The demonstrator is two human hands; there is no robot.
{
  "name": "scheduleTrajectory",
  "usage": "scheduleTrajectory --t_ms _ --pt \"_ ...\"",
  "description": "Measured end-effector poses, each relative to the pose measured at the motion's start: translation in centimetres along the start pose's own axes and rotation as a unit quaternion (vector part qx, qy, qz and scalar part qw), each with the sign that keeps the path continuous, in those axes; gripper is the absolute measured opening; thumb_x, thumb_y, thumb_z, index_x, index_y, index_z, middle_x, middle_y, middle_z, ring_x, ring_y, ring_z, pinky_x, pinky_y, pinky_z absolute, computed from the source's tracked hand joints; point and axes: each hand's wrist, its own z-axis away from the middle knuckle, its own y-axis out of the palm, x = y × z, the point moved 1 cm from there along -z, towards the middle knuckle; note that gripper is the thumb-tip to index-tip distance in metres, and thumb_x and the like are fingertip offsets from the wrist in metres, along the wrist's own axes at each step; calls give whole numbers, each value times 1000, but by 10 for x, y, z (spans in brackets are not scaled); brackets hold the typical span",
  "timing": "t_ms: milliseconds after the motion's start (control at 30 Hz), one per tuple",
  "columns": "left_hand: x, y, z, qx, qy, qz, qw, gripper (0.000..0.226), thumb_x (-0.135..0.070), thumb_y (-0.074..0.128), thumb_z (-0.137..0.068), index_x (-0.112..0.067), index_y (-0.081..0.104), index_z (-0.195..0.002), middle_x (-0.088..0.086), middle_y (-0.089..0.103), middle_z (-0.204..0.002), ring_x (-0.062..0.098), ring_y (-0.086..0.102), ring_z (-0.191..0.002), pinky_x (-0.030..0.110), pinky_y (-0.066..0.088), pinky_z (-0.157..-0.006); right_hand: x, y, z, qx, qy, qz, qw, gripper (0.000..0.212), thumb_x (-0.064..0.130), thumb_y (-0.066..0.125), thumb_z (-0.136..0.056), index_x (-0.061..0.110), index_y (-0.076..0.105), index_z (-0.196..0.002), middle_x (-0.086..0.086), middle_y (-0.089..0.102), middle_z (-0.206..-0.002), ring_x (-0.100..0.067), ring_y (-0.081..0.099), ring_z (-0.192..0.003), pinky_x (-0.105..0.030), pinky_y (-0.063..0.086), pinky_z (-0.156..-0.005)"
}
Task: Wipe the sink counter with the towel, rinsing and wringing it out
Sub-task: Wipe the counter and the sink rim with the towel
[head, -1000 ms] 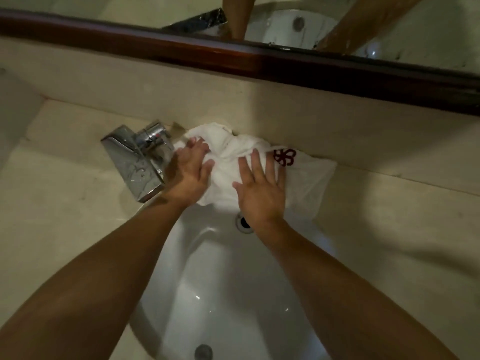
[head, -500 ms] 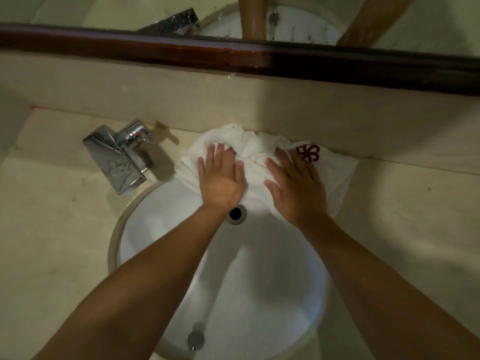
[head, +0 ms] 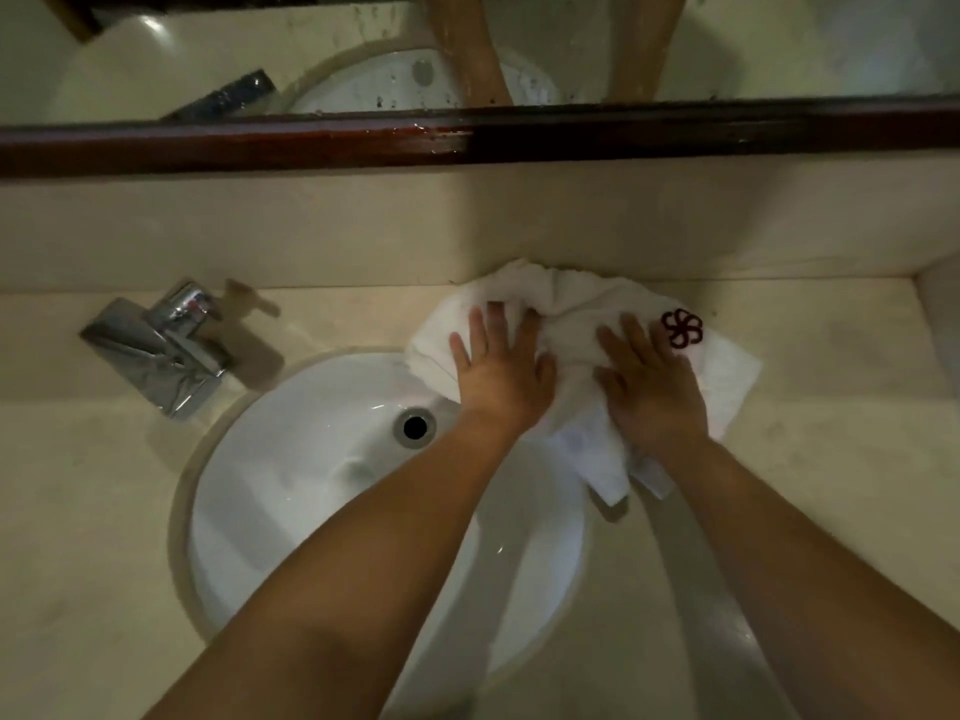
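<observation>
I'm seeing both hands, left (head: 498, 371) and right (head: 652, 389), pressing flat on the towel (head: 571, 298), fingers (head: 480, 324) lying straight, slightly apart, towel bunching on the tabletop (head: 831, 407) behind the sink (head: 311, 459)

We note two bare forearms, left forearm (head: 363, 553) and right forearm (head: 810, 563), entering from the lower edge. No sleeves reach the wrists. The left hand (head: 501, 374) and right hand (head: 652, 389) wear no gloves; we see no rings, watch or bracelet. Fingernails appear short and unpainted.
</observation>
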Motion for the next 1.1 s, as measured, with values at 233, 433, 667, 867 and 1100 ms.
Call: scheduleTrajectory --t_ms 233,433,667,867,1100 --pt "-35 25 52 10 75 -11 997 65 -45 26 -85 -26 39 -146 19 26 -156 41 24 -142 60 18 -111 -23 16 73 -30 90 -43 995 49 23 48 -101 29 41 -149 0 23 -163 -31 15 -150 -53 26 -112" --pt "-55 49 109 22 144 7 989 54 -31 40 -95 -18 40 -147 24 28 -155 42 27 -142 52 22 -114 -29 24 139 -50 128 -82 987 49 24 39 -95 24 50 -143 -2 28 -161 -33 19 -150 -55 27 -112" --pt "-79 64 174 71 162 12 984 57 -28 37 -100 -22 19 -154 15 5 -162 34 -1 -149 45 2 -119 -44 41 205 -76 133 -57 987 47 13 47 -94 21 52 -141 -6 34 -158 -36 25 -147 -58 32 -107" --pt "-78 71 221 41 167 36 985 51 -33 50 -80 -18 59 -128 16 59 -129 36 55 -119 44 47 -98 -51 56 259 -78 112 -41 990 55 29 30 -92 19 49 -142 -9 41 -154 -40 33 -142 -61 39 -101" --pt "-68 77 279 -4 154 53 987 44 -40 55 -73 -23 65 -112 11 58 -114 32 54 -99 37 46 -83 -49 82 318 -98 75 -14 992 62 50 40 -93 10 52 -140 -14 45 -151 -37 31 -144 -58 32 -109"
